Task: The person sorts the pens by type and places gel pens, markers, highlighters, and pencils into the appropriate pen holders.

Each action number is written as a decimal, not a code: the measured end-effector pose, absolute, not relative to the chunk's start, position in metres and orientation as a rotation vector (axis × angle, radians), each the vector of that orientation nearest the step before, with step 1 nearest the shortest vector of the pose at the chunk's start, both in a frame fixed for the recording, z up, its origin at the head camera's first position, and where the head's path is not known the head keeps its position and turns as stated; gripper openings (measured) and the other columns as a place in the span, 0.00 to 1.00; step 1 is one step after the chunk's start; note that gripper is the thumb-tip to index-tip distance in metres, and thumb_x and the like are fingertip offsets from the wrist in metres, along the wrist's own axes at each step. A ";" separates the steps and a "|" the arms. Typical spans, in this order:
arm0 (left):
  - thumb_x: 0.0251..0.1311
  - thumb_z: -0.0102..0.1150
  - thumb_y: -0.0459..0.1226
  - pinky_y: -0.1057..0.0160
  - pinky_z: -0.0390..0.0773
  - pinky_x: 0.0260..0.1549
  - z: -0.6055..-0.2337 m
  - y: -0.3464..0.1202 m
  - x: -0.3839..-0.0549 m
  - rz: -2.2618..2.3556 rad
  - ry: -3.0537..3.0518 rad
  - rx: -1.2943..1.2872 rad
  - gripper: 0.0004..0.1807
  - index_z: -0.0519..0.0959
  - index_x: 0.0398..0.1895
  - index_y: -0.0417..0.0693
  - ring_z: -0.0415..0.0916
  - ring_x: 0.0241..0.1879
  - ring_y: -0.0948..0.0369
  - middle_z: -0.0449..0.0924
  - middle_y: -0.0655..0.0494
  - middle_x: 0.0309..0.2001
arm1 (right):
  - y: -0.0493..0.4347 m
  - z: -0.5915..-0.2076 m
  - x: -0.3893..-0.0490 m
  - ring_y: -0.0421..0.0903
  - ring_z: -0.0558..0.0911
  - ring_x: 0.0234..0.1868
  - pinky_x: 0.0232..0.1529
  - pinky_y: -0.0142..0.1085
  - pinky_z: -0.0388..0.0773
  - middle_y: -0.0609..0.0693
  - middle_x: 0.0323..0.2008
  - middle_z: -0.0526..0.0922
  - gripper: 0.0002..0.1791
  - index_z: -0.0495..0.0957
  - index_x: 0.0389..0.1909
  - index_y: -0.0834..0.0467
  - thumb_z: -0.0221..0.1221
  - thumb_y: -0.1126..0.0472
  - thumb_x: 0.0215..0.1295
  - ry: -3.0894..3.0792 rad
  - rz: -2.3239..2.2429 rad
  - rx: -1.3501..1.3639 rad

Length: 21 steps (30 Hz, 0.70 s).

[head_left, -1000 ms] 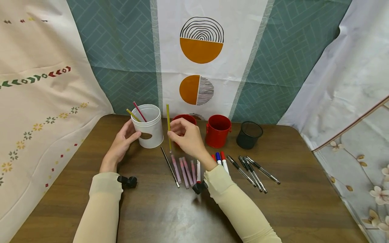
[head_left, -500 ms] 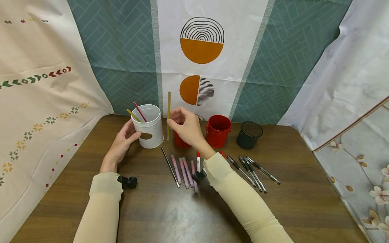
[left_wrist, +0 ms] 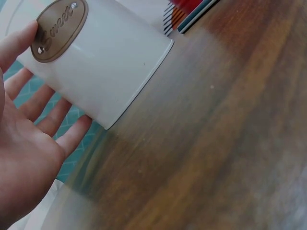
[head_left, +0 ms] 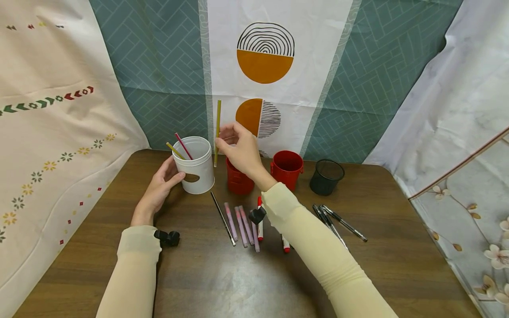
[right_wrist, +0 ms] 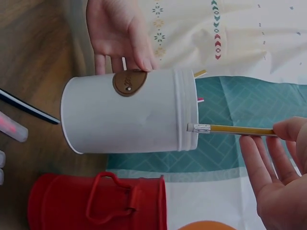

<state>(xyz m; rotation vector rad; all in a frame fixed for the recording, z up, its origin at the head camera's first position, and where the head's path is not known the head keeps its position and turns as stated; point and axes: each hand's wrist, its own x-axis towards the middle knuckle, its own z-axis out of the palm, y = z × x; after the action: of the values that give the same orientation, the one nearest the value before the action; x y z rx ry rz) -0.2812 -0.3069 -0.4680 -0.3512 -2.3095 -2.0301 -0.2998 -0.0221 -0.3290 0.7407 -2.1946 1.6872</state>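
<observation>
My left hand [head_left: 156, 190] holds the side of a white can [head_left: 203, 174], its thumb by the brown oval label [left_wrist: 61, 29] and its fingers behind. Inside the can lean a yellow pencil [head_left: 173, 149] and a red pencil [head_left: 181, 142]; their lower ends are hidden. My right hand [head_left: 243, 152] pinches another yellow pencil [head_left: 218, 121] between thumb and fingers. That pencil stands nearly upright, just right of the can's rim, eraser end [right_wrist: 197, 128] down. In the right wrist view the eraser overlaps the can's rim.
Two red buckets [head_left: 240, 182] and a black mesh cup [head_left: 324, 183] stand in line right of the can. In front lie a black pencil [head_left: 222, 218], several pink pens [head_left: 241, 225], markers [head_left: 260, 232] and black pens [head_left: 345, 223] on the wooden table [head_left: 207, 282].
My right hand has lifted the yellow pencil from near the tabletop up to the height of the can's rim. The left hand and the can have stayed in place.
</observation>
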 end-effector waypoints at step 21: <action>0.79 0.57 0.37 0.80 0.69 0.61 -0.467 -0.306 -0.280 -2.029 -2.309 -0.348 0.41 0.50 0.88 0.55 0.51 0.82 0.45 0.51 0.42 0.84 | -0.039 -0.304 -0.316 0.44 0.88 0.40 0.43 0.31 0.86 0.52 0.43 0.88 0.11 0.82 0.52 0.58 0.67 0.63 0.72 -2.226 1.628 0.689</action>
<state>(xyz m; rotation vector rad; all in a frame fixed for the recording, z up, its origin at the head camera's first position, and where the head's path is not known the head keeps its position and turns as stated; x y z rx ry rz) -0.2800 -0.3064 -0.4672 -0.3478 -2.3090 -2.0295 -0.3163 -0.0388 -0.3041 0.6886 -2.2262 1.6283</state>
